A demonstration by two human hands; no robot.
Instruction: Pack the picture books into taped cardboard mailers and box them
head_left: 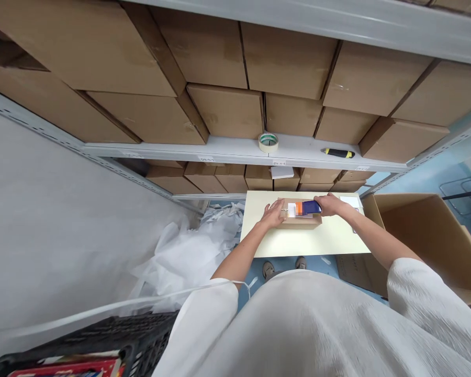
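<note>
A small cardboard box (pixel 300 223) lies on a pale yellow board (pixel 298 244) in front of the shelf. My right hand (pixel 328 204) is wrapped round one end of a dark blue tape dispenser (pixel 311 208), whose orange part is over the top of the box. My left hand (pixel 273 213) rests on the left end of the box, with its fingers spread over the top edge. Between the hands a white patch shows on the box top.
Shelves hold many cardboard boxes (pixel 225 112). A tape roll (pixel 268 142) and a yellow-black cutter (pixel 338 153) lie on the shelf edge. A large open carton (pixel 427 235) stands at right, white wrapping (pixel 188 254) at left, a black crate (pixel 149 343) at lower left.
</note>
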